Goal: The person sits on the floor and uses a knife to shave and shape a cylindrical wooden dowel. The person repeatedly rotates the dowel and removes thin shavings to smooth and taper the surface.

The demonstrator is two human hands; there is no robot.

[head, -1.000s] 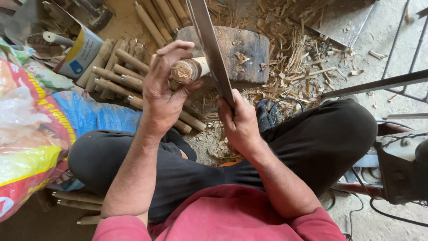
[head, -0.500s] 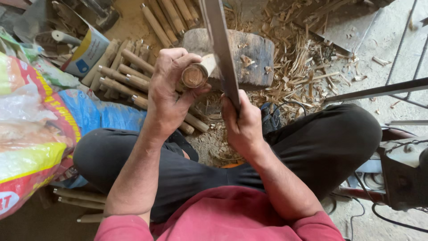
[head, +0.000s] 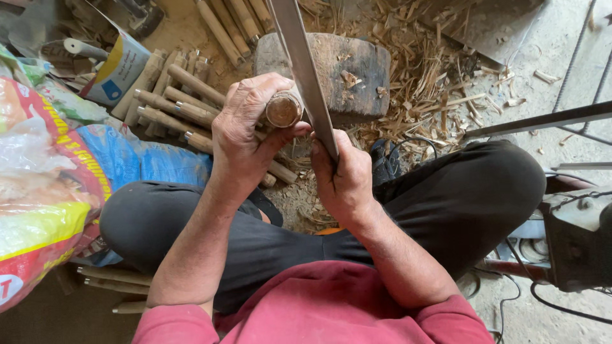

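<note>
— Two hands at work, both bare: what does each one hold?

— Left hand (head: 245,137): grip clenched around a short round wooden piece (head: 283,109), its cut end face turned up toward the viewer. Right hand (head: 344,181): grip closed on the lower end of a long flat metal blade (head: 305,70), which runs up and away out of the top of the view.

— How does the wooden piece look, and where is it?

— Round in section, brown, with a darker rim and a paler centre on the end face; most of its length is hidden inside the fingers. It sits above the person's lap, just in front of a worn wooden block (head: 338,64) on the floor. The blade's edge lies right beside the piece, at its right side; whether it bites in cannot be told.

— And the surroundings?

— Shavings (head: 433,83) lie scattered around the block. A stack of similar wooden rods (head: 172,102) lies to the left, with a bright printed sack (head: 44,191) beyond it. The person sits cross-legged in dark trousers (head: 459,197) and a red shirt (head: 319,306).
</note>
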